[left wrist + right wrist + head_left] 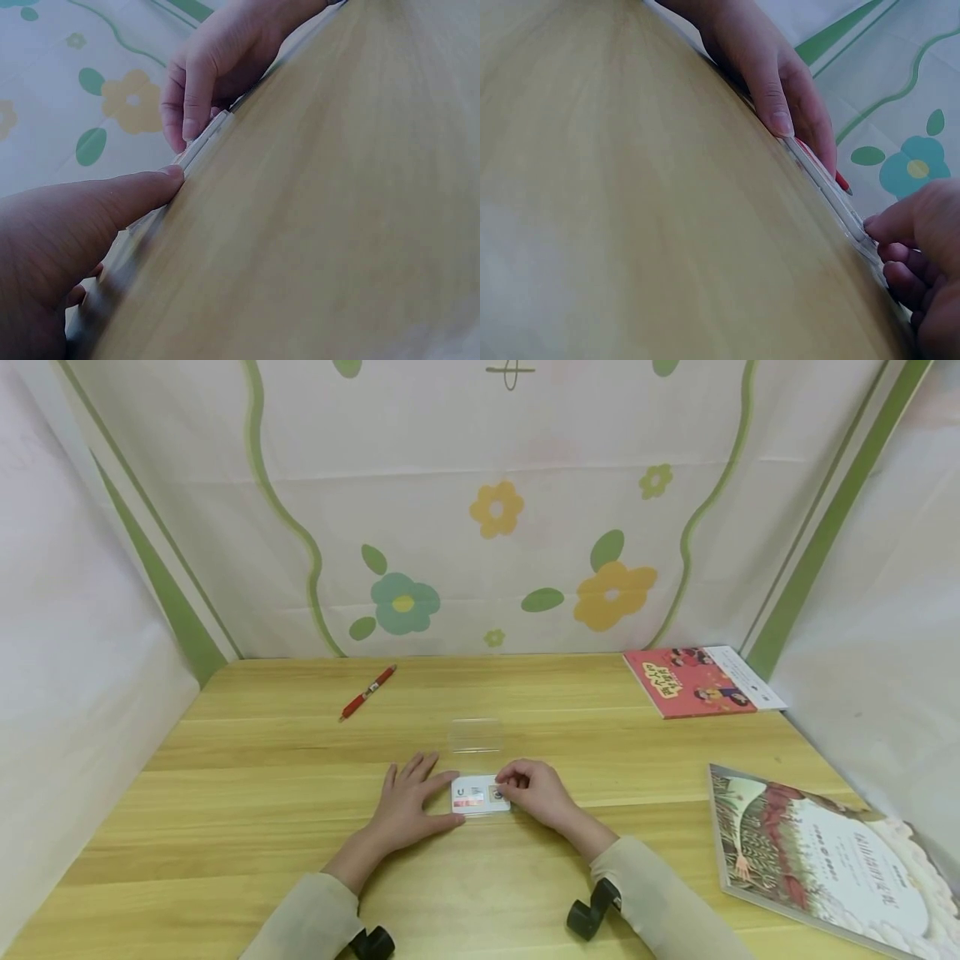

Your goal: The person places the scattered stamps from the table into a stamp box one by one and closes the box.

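Observation:
A small flat white pack (480,804) with dark print, a pinkish-red strip and a tan square lies in front of me, along the clear plastic of a case. The clear flap (475,735) of that plastic lies just behind it. My left hand (401,806) holds the pack's left end between thumb and forefinger, the other fingers spread. At the right end, my right hand (536,792) pinches near the tan square with thumb and curled fingers. In the right wrist view, the white edge (821,180) shows between both hands, with clear plastic under it.
On the wooden table (247,810), a red pen (367,692) lies at the back left. A red booklet (693,683) sits at the back right, and a larger picture book (825,860) at the right. Patterned cloth (450,527) walls rise behind and at both sides.

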`<state>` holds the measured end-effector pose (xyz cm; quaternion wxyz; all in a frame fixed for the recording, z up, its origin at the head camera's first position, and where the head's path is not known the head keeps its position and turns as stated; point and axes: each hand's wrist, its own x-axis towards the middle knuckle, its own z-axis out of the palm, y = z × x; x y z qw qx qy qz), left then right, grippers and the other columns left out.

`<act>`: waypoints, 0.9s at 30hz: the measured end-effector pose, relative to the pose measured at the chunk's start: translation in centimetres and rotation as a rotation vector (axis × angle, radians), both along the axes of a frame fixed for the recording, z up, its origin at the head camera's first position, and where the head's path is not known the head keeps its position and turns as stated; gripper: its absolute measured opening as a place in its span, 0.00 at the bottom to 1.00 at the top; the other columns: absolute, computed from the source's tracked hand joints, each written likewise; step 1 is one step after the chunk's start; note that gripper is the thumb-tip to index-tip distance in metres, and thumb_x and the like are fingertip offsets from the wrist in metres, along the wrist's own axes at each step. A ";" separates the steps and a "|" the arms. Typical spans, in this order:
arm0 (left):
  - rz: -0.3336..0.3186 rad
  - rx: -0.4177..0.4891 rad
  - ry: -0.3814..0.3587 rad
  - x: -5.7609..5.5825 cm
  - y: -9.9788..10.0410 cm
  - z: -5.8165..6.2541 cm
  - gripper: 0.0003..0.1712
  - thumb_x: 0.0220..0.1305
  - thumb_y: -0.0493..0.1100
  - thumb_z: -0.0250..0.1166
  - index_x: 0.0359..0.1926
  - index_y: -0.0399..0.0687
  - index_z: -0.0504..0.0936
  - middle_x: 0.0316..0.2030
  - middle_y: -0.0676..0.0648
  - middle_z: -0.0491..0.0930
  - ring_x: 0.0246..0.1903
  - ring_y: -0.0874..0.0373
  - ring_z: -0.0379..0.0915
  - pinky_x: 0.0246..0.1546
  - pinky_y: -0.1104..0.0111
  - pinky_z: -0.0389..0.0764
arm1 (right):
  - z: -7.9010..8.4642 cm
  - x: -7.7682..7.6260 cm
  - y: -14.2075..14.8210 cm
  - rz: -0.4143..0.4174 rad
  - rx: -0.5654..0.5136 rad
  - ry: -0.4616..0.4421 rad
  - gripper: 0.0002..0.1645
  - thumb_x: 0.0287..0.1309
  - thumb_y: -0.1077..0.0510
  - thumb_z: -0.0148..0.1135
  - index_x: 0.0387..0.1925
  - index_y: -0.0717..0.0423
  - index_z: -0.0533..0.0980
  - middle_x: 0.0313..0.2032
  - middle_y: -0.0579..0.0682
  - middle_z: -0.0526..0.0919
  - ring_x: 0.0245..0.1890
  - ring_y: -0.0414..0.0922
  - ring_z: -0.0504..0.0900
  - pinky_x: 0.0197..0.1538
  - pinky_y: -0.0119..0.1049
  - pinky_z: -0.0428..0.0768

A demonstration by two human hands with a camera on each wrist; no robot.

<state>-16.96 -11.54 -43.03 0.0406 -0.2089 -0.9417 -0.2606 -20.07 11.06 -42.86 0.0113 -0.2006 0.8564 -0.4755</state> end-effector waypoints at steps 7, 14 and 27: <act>-0.013 0.044 -0.003 -0.1 -0.1 0.0 0.39 0.43 0.67 0.60 0.56 0.55 0.69 0.61 0.41 0.55 0.61 0.44 0.41 0.53 0.45 0.35 | 0.8 0.0 0.5 -0.031 -0.087 -0.100 0.06 0.46 0.65 0.61 0.30 0.61 0.77 0.22 0.47 0.74 0.23 0.42 0.69 0.26 0.31 0.69; -0.011 0.167 -0.038 -1.8 -1.3 0.5 0.38 0.47 0.61 0.61 0.57 0.49 0.67 0.58 0.38 0.59 0.58 0.44 0.50 0.53 0.44 0.42 | 4.1 -0.5 1.3 -0.057 -0.182 -0.176 0.11 0.48 0.69 0.58 0.36 0.71 0.74 0.28 0.55 0.77 0.28 0.47 0.74 0.33 0.34 0.72; 0.120 0.188 -0.142 -6.7 -1.9 1.7 0.39 0.46 0.62 0.61 0.58 0.49 0.66 0.61 0.40 0.54 0.60 0.41 0.41 0.52 0.42 0.35 | 1.8 -6.5 1.5 0.023 -0.004 -0.166 0.35 0.47 0.51 0.62 0.57 0.52 0.64 0.58 0.52 0.63 0.58 0.51 0.58 0.56 0.51 0.55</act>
